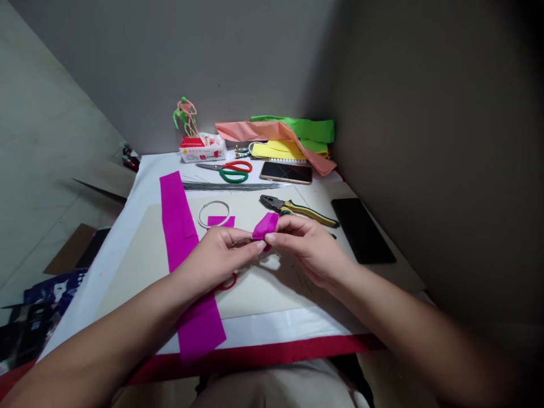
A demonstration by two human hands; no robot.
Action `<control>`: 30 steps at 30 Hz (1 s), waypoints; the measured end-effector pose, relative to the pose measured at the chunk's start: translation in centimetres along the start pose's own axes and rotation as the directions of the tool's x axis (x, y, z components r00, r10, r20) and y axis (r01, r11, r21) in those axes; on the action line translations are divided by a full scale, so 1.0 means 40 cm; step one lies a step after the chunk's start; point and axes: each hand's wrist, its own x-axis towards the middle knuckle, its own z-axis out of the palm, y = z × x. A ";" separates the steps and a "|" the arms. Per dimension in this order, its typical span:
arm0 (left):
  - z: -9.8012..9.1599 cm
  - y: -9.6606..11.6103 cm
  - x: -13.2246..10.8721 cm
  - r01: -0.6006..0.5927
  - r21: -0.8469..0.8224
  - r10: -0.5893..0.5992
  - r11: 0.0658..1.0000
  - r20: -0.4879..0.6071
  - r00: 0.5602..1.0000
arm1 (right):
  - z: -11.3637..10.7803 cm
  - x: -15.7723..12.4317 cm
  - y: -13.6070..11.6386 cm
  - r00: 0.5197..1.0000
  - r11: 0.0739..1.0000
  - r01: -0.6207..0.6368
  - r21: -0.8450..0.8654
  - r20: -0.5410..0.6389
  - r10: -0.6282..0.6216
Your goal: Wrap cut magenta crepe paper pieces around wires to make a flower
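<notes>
Folded magenta piece: hanging [266, 225] between both hands above the middle of the pale board [131, 272], off the surface, likely so that both sides are staying reachable.
Left fingers: left hand [223, 249] is pinching, thumb against forefinger, at the piece's lower edge; a thin wire [241, 242] is running between these fingers, so the grip is probably steadying wire and piece together.
Right fingers: right hand [314, 246] is pinching the piece's right edge, thumb in front, seemingly guiding the fold while the other hand is anchoring.
Long magenta strip: lying [181, 221] lengthwise on the left, its near end reaching the bench's [70, 323] red edge; left forearm is crossing over it, touching or not I cannot tell.
Wire ring: resting [199, 215] just beyond the left hand, overlapping a small magenta patch [221, 221].
Red loop: showing [230, 281] from under the left hand; the rest is hiding.
Pliers: lying [312, 213] just behind the right hand, which is covering part of them and crowding that side.
Dark slab: sitting [362, 230] right of the pliers.
Far row: scissors [233, 170], wire bundle [229, 186] and phone [285, 173] are lying beyond the board's middle; tissue pack [202, 152] and coloured strips [272, 133] are standing farther back, apparently out of the working space.
</notes>
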 end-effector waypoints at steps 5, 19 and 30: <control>-0.001 0.007 -0.001 0.018 -0.004 -0.018 1.000 0.035 0.999 | 0.006 -0.007 -0.006 0.999 1.000 -0.012 0.029 0.050 0.011; 0.007 0.042 -0.022 -0.010 -0.047 0.017 0.999 0.133 0.991 | 0.012 -0.024 -0.031 0.978 0.931 0.209 -0.298 0.078 -0.195; 0.007 0.033 -0.018 0.011 -0.093 0.000 0.996 0.113 0.994 | 0.009 -0.032 -0.043 0.731 0.442 0.646 -0.622 0.340 -0.591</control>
